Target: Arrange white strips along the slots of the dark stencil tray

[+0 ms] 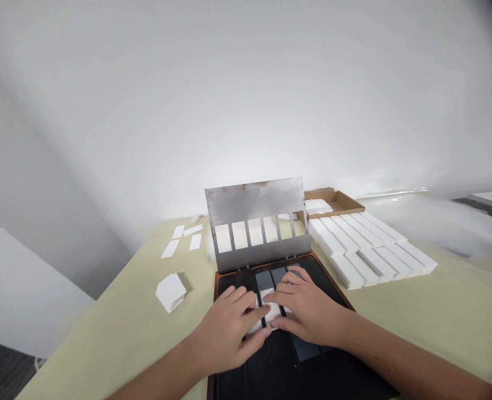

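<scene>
A black board (pixel 266 372) with a brown edge lies before me, with dark rectangular slots across its middle. A white card (pixel 272 314) sits in one slot, between my hands. My left hand (pixel 231 328) holds the card's left side with index fingertip and thumb, other fingers curled. My right hand (pixel 302 308) has its index finger and thumb on the same card. More white shows under both hands, partly hidden. Hinged to the board's far edge, a metal frame (pixel 256 203) with several rectangular windows stands raised.
On the right lie rows of stacked white cards (pixel 371 244); behind them is an open cardboard box (pixel 348 201) with white pieces inside. To the left are a small white stack (pixel 171 291) and several loose white cards (pixel 170 248) on the pale yellow-green table (pixel 116 333). A wall rises behind.
</scene>
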A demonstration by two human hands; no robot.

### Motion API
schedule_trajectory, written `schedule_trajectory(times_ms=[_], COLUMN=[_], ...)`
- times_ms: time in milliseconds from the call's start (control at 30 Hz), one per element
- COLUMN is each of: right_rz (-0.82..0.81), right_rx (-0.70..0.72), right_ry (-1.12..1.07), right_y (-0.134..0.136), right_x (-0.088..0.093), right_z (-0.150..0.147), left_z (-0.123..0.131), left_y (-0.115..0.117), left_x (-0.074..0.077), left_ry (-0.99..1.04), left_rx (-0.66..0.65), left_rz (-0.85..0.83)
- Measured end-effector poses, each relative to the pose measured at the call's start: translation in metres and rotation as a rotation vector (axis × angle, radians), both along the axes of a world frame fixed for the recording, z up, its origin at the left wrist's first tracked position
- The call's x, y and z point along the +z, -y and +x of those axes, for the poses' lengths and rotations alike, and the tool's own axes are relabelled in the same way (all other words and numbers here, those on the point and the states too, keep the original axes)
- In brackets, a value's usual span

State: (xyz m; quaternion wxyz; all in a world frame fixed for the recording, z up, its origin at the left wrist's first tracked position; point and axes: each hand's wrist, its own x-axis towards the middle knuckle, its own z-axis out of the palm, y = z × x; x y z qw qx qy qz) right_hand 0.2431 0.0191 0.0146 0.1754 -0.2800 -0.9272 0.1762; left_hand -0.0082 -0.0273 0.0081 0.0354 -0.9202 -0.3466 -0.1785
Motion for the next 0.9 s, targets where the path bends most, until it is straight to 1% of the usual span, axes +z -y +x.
schedule_trajectory(times_ms=[133, 200, 300, 367, 567, 767, 900], right_rz=[0.008, 0.009, 0.006, 0.002, 0.002, -0.003, -0.016], right_rx=[-0.007, -0.012, -0.014, -0.012, -0.008, -0.003, 0.020], right_ry=[0.013, 0.014, 0.015, 0.015, 0.003, -0.011, -0.011], right_y=[-0.003, -0.006, -0.010, -0.013, -0.019, -0.022, -0.025], right_x=[-0.001, -0.001, -0.001, 0.000, 0.001, -0.005, -0.002], right_z=[-0.002, -0.004, -0.007, -0.008, -0.011, -0.014, -0.011], left_z=[0.000, 0.000, 0.000, 0.002, 0.003, 0.003, 0.003], left_y=[0.000, 0.001, 0.003, 0.003, 0.001, 0.002, 0.001], left_x=[0.003, 0.005, 0.008, 0.009, 0.010, 0.007, 0.008], left_ry=[0.017, 0.013, -0.014, -0.020, -0.011, -0.033, -0.036], left_rx=[-0.024, -0.092, -0.247, -0.293, -0.230, -0.249, -0.198], left_rz=[0.013, 0.011, -0.003, -0.006, 0.008, -0.007, -0.027])
